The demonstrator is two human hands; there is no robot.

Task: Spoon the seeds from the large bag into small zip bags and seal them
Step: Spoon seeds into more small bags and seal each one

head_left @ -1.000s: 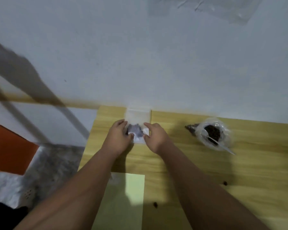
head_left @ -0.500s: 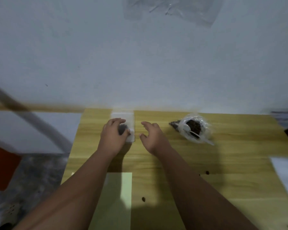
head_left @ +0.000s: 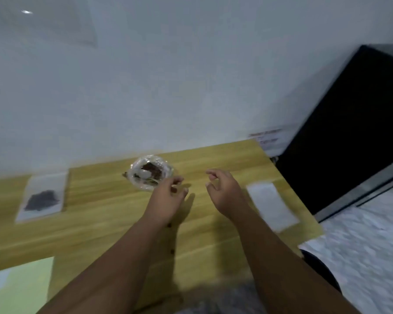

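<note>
Pale wood table [head_left: 225, 159] runs under both arms, and the picture on it has shifted in the last second. Back then both hands were closed on the filled small bag [head_left: 42, 197], pinching along its top; half a second ago only the left was on it. Now that bag lies flat and alone at the far left of the table, a dark patch of seeds showing through it, well apart from either hand. Whether its zip is fully closed I cannot tell; the view is too blurred.

Both hands have swung to the right. The left hand [head_left: 168, 196] hangs just on the near side of the large bag [head_left: 150, 174], fingers loosely curled and holding nothing; whether the fingertips brush the plastic I cannot say. A pale spoon [head_left: 144, 172] appears to sit inside that bag, on the seeds. The right hand [head_left: 225, 191] hovers free as well, fingers relaxed and half bent, between the large bag and the stack of empty zip bags [head_left: 271, 206] at the right edge of the table.

To my eye that means one packet is finished and set aside, and a new round is starting: the right hand looks headed for a fresh bag. A few stray seeds [head_left: 171, 251] lie on the wood near the left forearm.
</note>
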